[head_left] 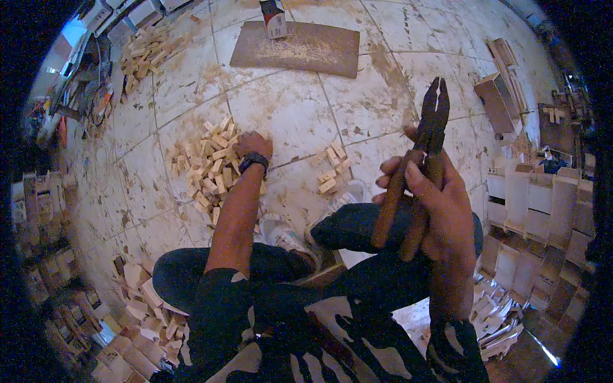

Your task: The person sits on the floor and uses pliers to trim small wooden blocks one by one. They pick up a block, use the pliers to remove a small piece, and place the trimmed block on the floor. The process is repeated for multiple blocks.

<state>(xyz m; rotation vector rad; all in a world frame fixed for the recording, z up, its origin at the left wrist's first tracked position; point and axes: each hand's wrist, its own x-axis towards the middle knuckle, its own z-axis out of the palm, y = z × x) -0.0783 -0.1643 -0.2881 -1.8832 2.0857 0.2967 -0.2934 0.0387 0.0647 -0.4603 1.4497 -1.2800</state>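
At the right edge of a heap of small pale wooden blocks [214, 163] on the floor, my left hand [254, 147] reaches down with its fingers curled in. A dark watch sits on that wrist. Whatever those fingers hold, if anything, is hidden under the hand. Raised on the right, my right hand [440, 191] grips a pair of pliers [433, 124] with brown handles. Their dark jaws point up and away, with a narrow gap between the tips. A smaller group of wooden blocks [334, 168] lies on the floor between my two hands.
A brown board [319, 51] lies ahead, with a small carton [274, 22] on it. More blocks [145, 54] are heaped at far left, and wood offcuts [150, 306] near my left knee. Wooden boxes [497, 96] and stacked pieces [543, 191] line the right side.
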